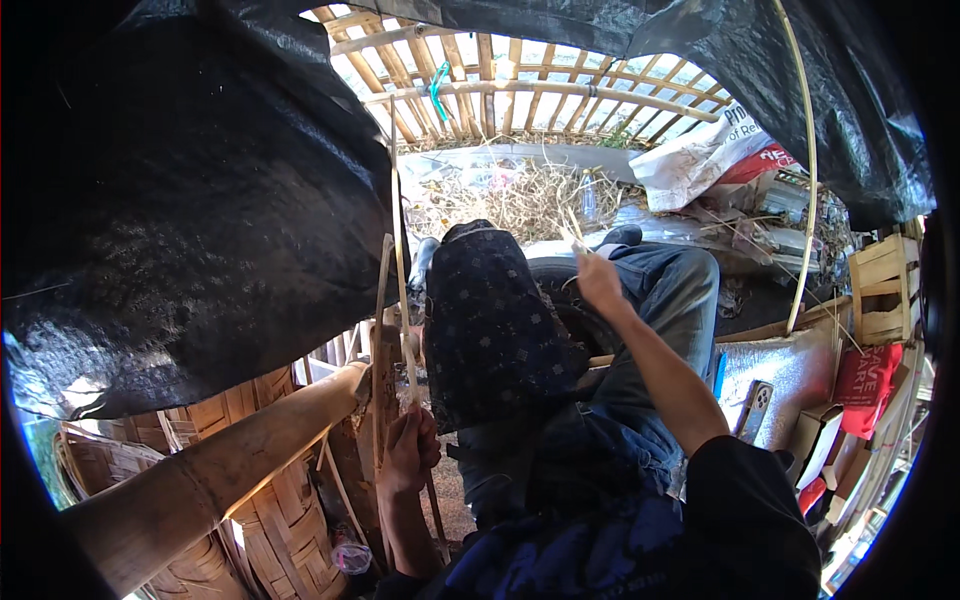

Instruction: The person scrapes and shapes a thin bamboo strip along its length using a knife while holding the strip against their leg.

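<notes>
My left hand (410, 450) is closed around a thin bamboo strip (400, 270) that runs upward past a wooden post (383, 340). My right hand (598, 280) is raised over my knee and pinches the end of thin pale bamboo slivers (573, 235). A dark patterned cloth (490, 320) lies over my left thigh. My right leg in blue jeans (670, 300) stretches forward. A long bent bamboo strip (808, 170) arcs up on the right.
Black plastic sheeting (190, 200) hangs on the left and overhead. A thick bamboo pole (220, 470) and woven baskets (260, 520) are at lower left. A bamboo lattice wall (520, 90), dry straw, a white sack (700, 155), a wooden crate (885, 285) and a phone (755, 408) lie around.
</notes>
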Demonstrator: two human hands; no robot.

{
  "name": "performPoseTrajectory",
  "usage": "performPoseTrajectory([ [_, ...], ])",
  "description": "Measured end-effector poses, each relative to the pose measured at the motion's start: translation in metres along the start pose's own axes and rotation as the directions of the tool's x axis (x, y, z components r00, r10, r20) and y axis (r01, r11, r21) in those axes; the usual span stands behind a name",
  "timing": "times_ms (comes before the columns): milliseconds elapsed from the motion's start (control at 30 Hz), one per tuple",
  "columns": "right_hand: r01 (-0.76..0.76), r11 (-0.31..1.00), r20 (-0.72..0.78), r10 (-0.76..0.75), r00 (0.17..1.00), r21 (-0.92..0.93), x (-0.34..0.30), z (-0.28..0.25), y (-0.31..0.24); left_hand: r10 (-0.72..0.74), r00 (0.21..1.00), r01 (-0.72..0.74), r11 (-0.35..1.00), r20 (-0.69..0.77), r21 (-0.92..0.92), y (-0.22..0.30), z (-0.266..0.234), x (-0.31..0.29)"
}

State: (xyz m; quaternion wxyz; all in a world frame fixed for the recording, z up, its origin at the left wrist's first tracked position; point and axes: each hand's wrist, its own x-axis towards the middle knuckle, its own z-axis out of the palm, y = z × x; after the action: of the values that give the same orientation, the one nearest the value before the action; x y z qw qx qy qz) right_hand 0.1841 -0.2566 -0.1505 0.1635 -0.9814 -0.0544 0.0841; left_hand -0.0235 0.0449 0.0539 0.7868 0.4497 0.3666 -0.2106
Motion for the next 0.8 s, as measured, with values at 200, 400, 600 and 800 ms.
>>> performPoseTrajectory([
  [200, 0.635, 0.663, -0.222, -0.74, 0.634, -0.397, -0.051, -0.052, -0.086, 0.008, 0.996, -0.012, 0.999, -0.084, -0.044, -0.004, -0.011, -0.009],
  [400, 0.684, 0.704, 0.376, -0.697, 0.611, 0.193, -0.052, -0.069, -0.08, 0.056, 0.996, -0.06, 0.997, -0.068, -0.054, 0.001, -0.011, -0.011],
  [600, 0.32, 0.926, 0.283, -0.367, 0.886, 0.2, 0.004, -0.08, -0.095, 0.06, 0.992, -0.067, 0.996, -0.108, -0.055, -0.004, -0.012, -0.018],
  [800, 0.872, 0.471, 0.426, -0.822, 0.378, 0.134, 0.02, -0.061, -0.182, 0.062, 0.987, -0.07, 0.996, -0.145, -0.049, -0.001, -0.009, -0.017],
])
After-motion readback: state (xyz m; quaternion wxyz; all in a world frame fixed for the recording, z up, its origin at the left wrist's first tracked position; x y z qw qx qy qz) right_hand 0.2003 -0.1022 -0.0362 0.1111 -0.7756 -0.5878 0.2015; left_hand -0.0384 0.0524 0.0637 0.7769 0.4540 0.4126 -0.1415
